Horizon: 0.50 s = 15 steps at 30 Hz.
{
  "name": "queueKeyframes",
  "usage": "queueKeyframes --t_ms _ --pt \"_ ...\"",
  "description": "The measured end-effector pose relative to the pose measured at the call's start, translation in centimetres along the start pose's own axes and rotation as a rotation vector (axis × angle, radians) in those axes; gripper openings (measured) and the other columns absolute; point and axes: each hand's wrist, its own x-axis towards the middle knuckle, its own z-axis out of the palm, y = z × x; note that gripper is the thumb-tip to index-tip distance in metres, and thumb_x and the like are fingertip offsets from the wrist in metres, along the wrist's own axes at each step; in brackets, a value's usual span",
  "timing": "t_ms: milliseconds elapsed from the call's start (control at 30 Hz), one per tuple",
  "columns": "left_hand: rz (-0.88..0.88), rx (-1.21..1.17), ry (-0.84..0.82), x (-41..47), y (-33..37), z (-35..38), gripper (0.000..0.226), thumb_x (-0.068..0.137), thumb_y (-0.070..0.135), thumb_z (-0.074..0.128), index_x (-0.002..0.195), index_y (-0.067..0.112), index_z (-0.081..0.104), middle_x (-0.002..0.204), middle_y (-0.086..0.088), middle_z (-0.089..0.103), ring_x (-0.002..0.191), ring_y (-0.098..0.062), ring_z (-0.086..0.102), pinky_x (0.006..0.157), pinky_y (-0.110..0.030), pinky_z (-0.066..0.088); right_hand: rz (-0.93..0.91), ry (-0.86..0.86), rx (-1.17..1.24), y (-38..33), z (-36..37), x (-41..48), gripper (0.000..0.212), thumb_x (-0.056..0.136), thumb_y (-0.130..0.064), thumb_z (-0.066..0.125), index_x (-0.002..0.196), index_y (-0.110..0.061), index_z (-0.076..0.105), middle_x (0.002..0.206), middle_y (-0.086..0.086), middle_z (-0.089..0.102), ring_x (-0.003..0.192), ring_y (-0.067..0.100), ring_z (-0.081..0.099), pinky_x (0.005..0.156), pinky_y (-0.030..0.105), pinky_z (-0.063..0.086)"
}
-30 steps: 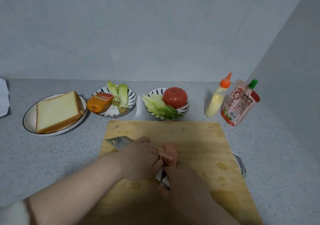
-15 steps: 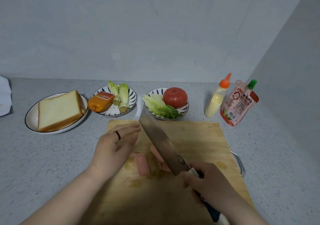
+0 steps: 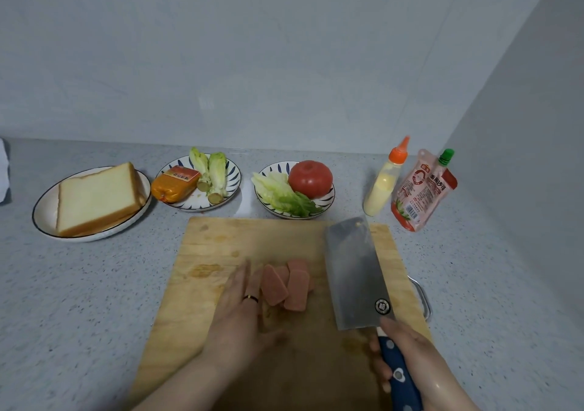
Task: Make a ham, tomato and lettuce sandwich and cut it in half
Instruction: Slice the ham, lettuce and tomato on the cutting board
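Note:
Several pink ham slices (image 3: 289, 284) lie overlapping in the middle of the wooden cutting board (image 3: 221, 246). My left hand (image 3: 243, 312) has straight fingers and touches the left side of the slices. My right hand (image 3: 407, 353) grips the blue handle of a cleaver (image 3: 354, 271), whose blade lies flat over the board to the right of the ham. Bread slices (image 3: 94, 199) sit on a white plate (image 3: 41, 217) at the left. A tomato (image 3: 310, 178) and lettuce leaves (image 3: 281, 195) share a patterned bowl (image 3: 328, 199).
A second patterned bowl (image 3: 234, 173) holds a wrapped ham sausage (image 3: 175, 183) and lettuce stubs (image 3: 211, 173). A yellow sauce bottle (image 3: 384, 183) and a red sauce pouch (image 3: 422, 189) stand at the back right. A metal handle (image 3: 422, 297) pokes out under the board's right edge.
The cleaver has swung from the board's middle to the right and now lies flat. My left hand has come down against the ham slices, which are pushed together into an overlapping pile.

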Motion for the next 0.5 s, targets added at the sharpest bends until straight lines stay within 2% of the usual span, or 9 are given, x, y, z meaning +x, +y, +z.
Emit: queueKeyframes --t_ms 200,300,400,500 --pt "-0.033 -0.047 0.044 1.1 1.0 1.2 0.106 0.073 0.052 0.065 0.144 0.023 -0.007 0.153 0.002 -0.015 0.141 -0.015 -0.011 0.112 -0.024 -0.006 0.063 -0.051 -0.039 0.7 -0.5 0.0 0.039 0.088 -0.023 0.052 0.055 -0.003 0.061 0.053 0.015 0.051 0.035 0.022 0.041 0.034 0.026 0.037" --pt "-0.010 -0.076 0.051 1.4 1.2 1.4 0.103 0.072 0.051 0.066 0.145 0.020 -0.001 0.154 0.001 -0.008 0.141 -0.015 -0.006 0.112 -0.023 -0.003 0.078 -0.037 -0.112 1.2 -0.2 -0.4 0.033 0.087 -0.024 0.055 0.060 -0.007 0.062 0.061 0.015 0.056 0.043 0.024 0.045 0.048 0.030 0.038" --pt "0.014 -0.124 0.049 1.8 1.7 1.6 0.096 0.075 0.048 0.064 0.145 0.017 0.006 0.154 -0.001 -0.001 0.142 -0.015 -0.002 0.112 -0.022 -0.002 0.158 -0.025 -0.065 2.0 0.5 -0.8 0.031 0.085 -0.022 0.059 0.066 0.002 0.059 0.056 0.016 0.053 0.038 0.023 0.042 0.043 0.025 0.033" --pt "-0.006 -0.148 0.071 2.4 2.1 1.7 0.092 0.076 0.048 0.063 0.145 0.018 0.009 0.154 -0.001 0.006 0.141 -0.015 0.004 0.112 -0.023 0.002 0.207 0.008 -0.045 2.3 1.1 -1.2 0.027 0.081 -0.020 0.063 0.070 0.004 0.061 0.058 0.017 0.052 0.040 0.023 0.044 0.044 0.025 0.033"
